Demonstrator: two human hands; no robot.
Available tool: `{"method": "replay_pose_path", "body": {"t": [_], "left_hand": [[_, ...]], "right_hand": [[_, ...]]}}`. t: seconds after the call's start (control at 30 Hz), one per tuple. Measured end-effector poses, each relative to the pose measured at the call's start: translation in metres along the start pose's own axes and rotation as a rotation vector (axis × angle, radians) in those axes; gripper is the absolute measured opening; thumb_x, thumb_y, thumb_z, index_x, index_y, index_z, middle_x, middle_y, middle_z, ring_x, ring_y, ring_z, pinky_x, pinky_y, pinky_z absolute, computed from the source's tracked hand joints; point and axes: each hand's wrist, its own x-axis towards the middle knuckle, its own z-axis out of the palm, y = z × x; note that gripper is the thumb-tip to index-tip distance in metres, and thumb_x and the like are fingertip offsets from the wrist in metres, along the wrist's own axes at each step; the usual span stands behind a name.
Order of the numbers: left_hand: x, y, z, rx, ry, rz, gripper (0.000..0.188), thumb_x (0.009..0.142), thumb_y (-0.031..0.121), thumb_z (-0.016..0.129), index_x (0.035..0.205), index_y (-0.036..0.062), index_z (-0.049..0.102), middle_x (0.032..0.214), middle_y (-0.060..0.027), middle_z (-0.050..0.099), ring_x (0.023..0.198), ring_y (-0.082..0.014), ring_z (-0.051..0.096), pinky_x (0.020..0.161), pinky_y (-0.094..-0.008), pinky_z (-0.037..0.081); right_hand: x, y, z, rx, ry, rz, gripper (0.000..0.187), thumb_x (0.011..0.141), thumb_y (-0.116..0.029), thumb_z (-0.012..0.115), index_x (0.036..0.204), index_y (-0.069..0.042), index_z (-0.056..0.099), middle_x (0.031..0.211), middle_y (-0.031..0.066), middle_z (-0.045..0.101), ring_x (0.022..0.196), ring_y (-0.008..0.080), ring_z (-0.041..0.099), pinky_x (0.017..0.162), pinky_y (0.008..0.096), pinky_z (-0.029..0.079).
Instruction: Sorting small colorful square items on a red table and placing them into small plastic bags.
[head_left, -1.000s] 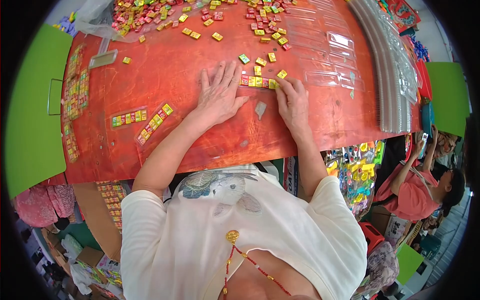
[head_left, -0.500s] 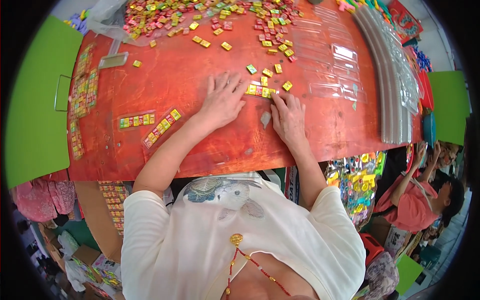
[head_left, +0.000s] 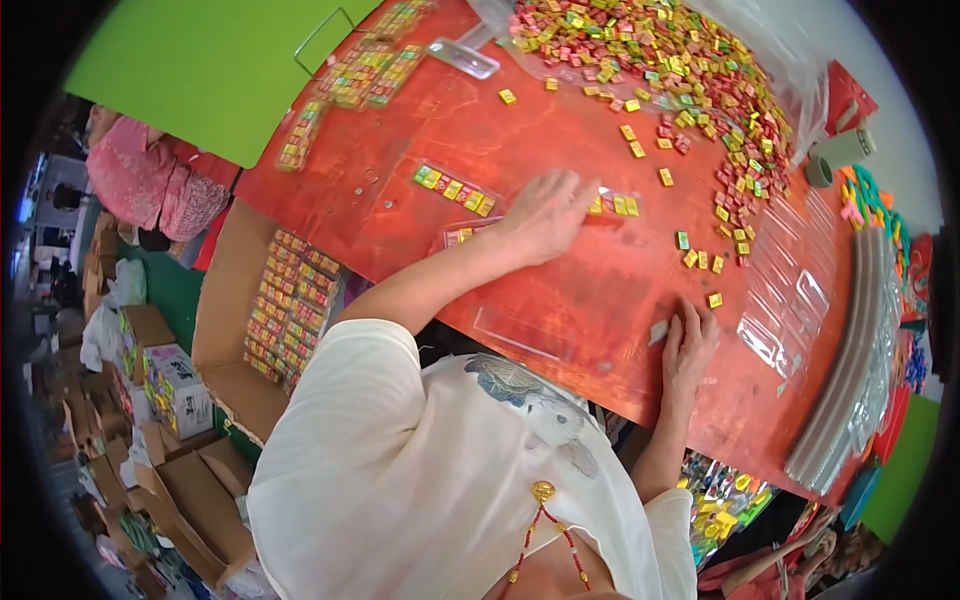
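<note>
A short clear plastic tray (head_left: 631,192) holds a row of small printed blocks (head_left: 620,205), yellow ones showing at its right end. My left hand (head_left: 545,218) is closed over the tray's left end and hides the rest of the row. Lower right on the red table, my right hand (head_left: 690,345) rests with fingers loosely bent and apart, holding nothing visible. Just beyond its fingertips lies a loose yellow block (head_left: 714,300). Left of my left hand lies a filled tray (head_left: 455,190), and another filled tray (head_left: 458,237) is partly hidden under my forearm.
A large heap of red, yellow and green blocks (head_left: 690,80) covers the far side. Clear trays (head_left: 790,290) lie at right beside a long stack of clear plastic (head_left: 850,370). More filled trays (head_left: 370,75) sit far left. A cardboard box (head_left: 240,340) of filled trays stands below the left edge.
The view has turned and swung left. My left hand has shifted the tray left, away from the loose blocks. My right hand has let go of the tray's right end and drawn back.
</note>
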Motion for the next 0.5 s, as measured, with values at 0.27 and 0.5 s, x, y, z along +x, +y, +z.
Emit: {"method": "replay_pose_path", "body": {"t": [0.27, 0.5], "left_hand": [[-0.037, -0.114, -0.051, 0.087, -0.097, -0.139, 0.046, 0.09, 0.011, 0.06, 0.136, 0.0079, 0.054, 0.11, -0.0139, 0.056, 0.104, -0.0336, 0.056, 0.088, -0.0459, 0.046], [-0.049, -0.158, -0.082, 0.028, -0.267, -0.226, 0.049, 0.092, 0.007, 0.054, 0.141, 0.0069, 0.05, 0.12, -0.0135, 0.056, 0.115, -0.033, 0.054, 0.097, -0.0429, 0.045]], "right_hand": [[0.001, 0.0, 0.001, 0.012, -0.019, 0.033, 0.03, 0.09, -0.009, 0.064, 0.119, -0.009, 0.069, 0.114, 0.0124, 0.062, 0.109, 0.0315, 0.057, 0.095, 0.0435, 0.042], [0.002, -0.001, 0.003, -0.021, -0.009, 0.022, 0.03, 0.091, -0.007, 0.063, 0.12, -0.008, 0.069, 0.111, 0.0152, 0.062, 0.105, 0.0326, 0.059, 0.094, 0.0422, 0.044]]}}
